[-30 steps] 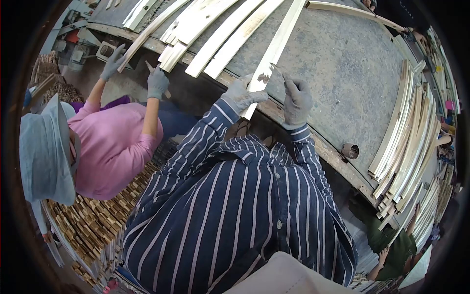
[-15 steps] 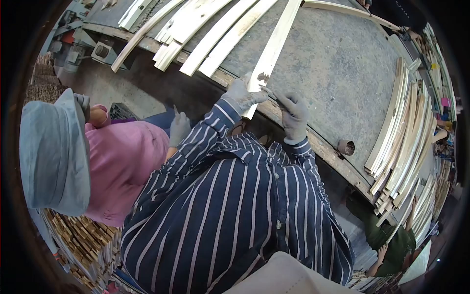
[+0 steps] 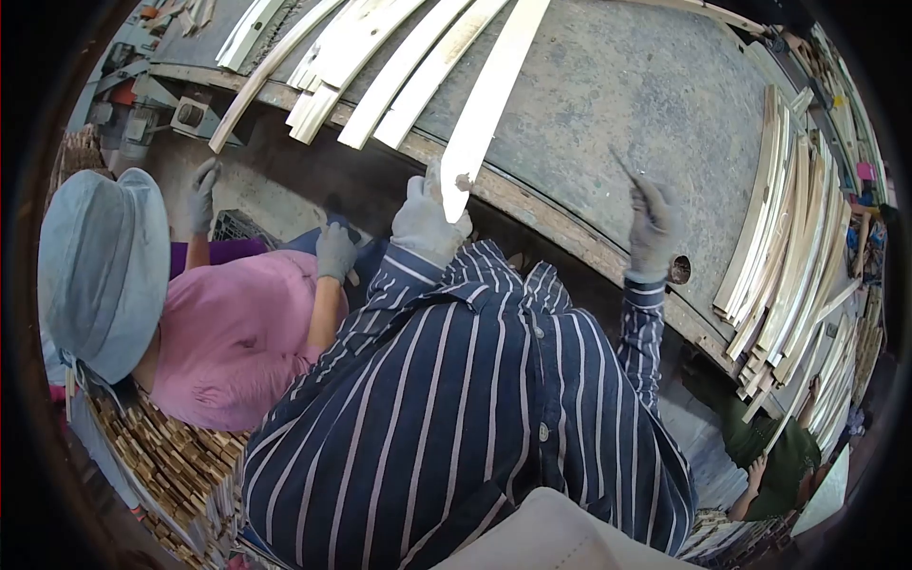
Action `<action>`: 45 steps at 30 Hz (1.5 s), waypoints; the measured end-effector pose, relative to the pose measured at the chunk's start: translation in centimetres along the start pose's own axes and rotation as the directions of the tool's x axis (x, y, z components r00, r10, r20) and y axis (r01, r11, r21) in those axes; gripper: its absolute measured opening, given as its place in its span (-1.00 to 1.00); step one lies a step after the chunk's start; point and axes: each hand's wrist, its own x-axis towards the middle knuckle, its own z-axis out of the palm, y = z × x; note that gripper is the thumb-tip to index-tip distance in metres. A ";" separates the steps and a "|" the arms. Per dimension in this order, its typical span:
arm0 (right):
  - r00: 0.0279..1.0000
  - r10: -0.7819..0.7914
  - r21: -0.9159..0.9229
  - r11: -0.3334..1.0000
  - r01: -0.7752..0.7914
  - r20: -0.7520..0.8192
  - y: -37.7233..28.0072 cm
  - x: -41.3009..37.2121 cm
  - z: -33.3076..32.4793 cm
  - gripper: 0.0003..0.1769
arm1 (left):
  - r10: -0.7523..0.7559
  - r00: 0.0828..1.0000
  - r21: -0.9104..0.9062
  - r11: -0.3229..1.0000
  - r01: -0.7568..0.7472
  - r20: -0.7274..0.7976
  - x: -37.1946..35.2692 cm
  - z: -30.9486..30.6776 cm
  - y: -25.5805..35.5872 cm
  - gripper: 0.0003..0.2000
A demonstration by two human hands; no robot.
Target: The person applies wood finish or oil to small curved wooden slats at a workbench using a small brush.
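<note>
My left hand (image 3: 429, 226), in a grey glove, grips the near end of a long pale wood strip (image 3: 492, 90). That end juts over the table edge toward me and bears a dark patch (image 3: 464, 181) beside a knot or hole. My right hand (image 3: 652, 228), also gloved, is raised over the table edge to the right, apart from the strip. Its fingers are closed around a thin dark knife-like tool (image 3: 623, 165), whose tip points up and away and is slightly blurred. Close by that hand stands a small brown-rimmed can (image 3: 678, 270).
Several curved wood strips (image 3: 418, 71) lie to the left on the grey table (image 3: 608, 104), ends overhanging its edge. Stacked strips (image 3: 784, 237) cover its right side. A co-worker in a pink shirt (image 3: 252, 323) is close on my left; another in dark green (image 3: 765, 446) works at lower right.
My right hand has moved right, taking the tool away from the strip toward the can. My left hand and the strip's near end have shifted left. The co-worker's hands have also moved.
</note>
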 end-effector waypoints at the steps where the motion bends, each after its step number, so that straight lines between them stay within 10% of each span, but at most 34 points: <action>1: 0.999 0.018 0.000 1.000 -0.018 -0.040 0.6 -0.1 -0.7 -0.75 | 0.010 0.999 -0.011 1.000 -0.010 -0.035 -0.5 -0.1 0.0 -0.19; 14: 0.984 0.090 -0.256 0.958 -0.129 -0.156 2.3 -1.9 -4.8 -0.85 | 0.236 0.956 -0.201 0.942 -0.269 -0.171 -1.8 1.7 0.5 -0.13; 18: 0.870 0.407 0.169 0.913 -0.373 -0.280 3.2 -2.8 -3.6 -0.82 | 0.406 0.910 -0.502 0.773 -0.388 -0.078 -0.4 3.8 0.4 -0.17; 20: 0.813 0.549 0.376 0.807 -0.456 -0.192 3.0 -2.7 -3.8 -0.80 | 0.418 0.900 -0.699 0.680 -0.221 0.122 0.5 4.5 1.7 -0.16; 25: 0.712 0.673 0.533 0.684 -0.498 -0.200 0.4 -1.1 -3.3 -0.70 | 0.682 0.725 -0.636 0.602 -0.482 0.096 2.4 5.8 5.8 -0.16; 30: 0.633 0.568 0.206 0.807 -0.554 -0.526 -1.2 -1.5 -4.3 -0.56 | 0.783 0.589 -0.338 0.620 -0.708 0.202 2.7 6.6 10.3 -0.15; 38: 0.194 0.432 0.159 0.655 -0.739 -0.881 -0.6 -6.1 -8.8 -0.66 | 0.967 -0.029 -0.776 0.184 -0.603 0.252 5.1 14.3 16.4 -0.12; 41: -0.040 0.405 0.222 0.413 -0.883 -0.914 3.8 -3.7 -9.9 -0.71 | 0.890 -0.300 -0.862 0.171 -0.477 0.343 11.3 17.3 23.5 -0.15; 45: -0.198 0.015 0.198 0.146 -0.969 -0.980 12.6 -1.7 -13.0 -0.71 | 0.837 -0.505 -0.934 0.018 -0.358 0.210 20.3 25.8 31.8 -0.19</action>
